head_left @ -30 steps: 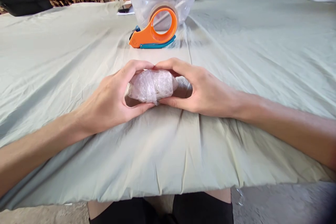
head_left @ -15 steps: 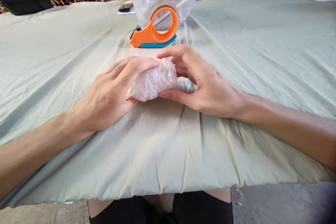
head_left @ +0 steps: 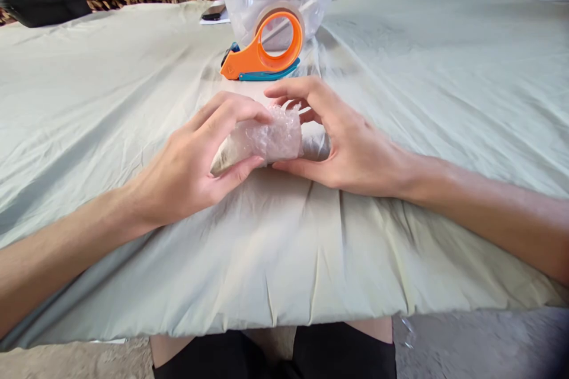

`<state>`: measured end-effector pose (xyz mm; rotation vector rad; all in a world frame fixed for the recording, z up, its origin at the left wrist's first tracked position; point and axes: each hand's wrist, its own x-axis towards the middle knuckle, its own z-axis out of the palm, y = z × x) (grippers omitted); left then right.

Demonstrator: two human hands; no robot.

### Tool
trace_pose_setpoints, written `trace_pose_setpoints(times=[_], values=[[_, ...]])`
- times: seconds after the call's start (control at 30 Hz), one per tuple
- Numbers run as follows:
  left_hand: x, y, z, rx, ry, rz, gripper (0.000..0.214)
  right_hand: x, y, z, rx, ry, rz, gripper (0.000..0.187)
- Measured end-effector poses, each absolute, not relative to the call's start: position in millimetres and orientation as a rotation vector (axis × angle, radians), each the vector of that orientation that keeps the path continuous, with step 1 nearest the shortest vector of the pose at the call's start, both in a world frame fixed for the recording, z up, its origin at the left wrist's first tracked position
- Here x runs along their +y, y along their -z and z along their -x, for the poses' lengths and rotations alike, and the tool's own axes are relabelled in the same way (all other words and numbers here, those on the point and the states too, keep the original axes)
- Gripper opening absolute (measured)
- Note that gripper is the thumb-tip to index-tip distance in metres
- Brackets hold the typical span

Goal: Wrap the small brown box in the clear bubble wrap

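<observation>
Sat at a wide table (head_left: 444, 71) under grey cloth, bare to left and right, near edge under the forearms. Had a clear bowl (head_left: 313, 0) and orange tape dispenser (head_left: 262, 56) just beyond. Clamped left hand (head_left: 191, 166) and right hand (head_left: 351, 148) together on a bubble-wrap bundle (head_left: 273, 139) at mid-table
</observation>
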<state>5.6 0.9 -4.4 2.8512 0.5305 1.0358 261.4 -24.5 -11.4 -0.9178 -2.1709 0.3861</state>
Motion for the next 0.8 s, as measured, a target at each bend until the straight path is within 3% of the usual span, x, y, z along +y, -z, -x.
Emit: trace_pose_setpoints(times=[0.37,0.8], values=[[4.2,8.8,-6.5,0.580,-0.999,-2.669,0.039,-25.7,8.6,-261.6,-2.107,-0.462,0.905,0.053],[-2.1,6.6,-5.1,0.677,-1.017,-2.674,0.029,-26.5,7.6,-261.1,-2.183,-0.421,0.838,0.061]])
